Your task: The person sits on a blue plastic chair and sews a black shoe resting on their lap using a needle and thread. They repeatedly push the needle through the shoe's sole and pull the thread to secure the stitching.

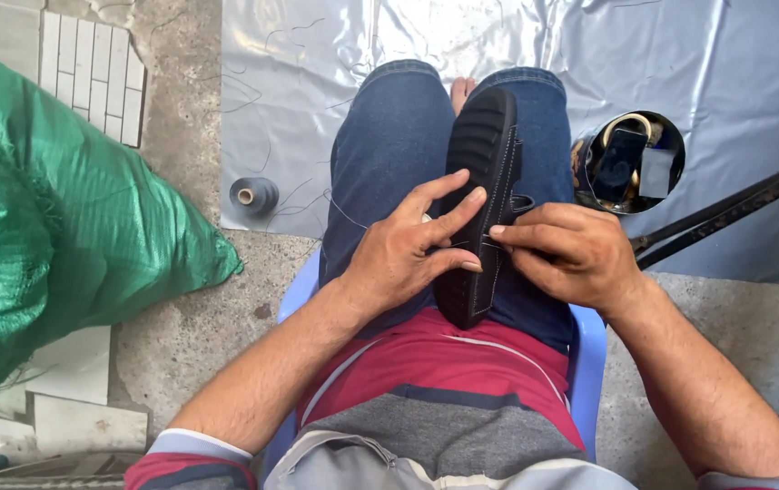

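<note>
A black shoe sole (480,204) with a ribbed tread lies lengthwise on the person's lap, tilted on its edge, toe end far and heel end near. A line of light stitching runs along its right rim. A thin thread (346,214) trails off its left side.

blue jeans (389,154), red/grey striped shirt (444,399), short sleeves
</note>
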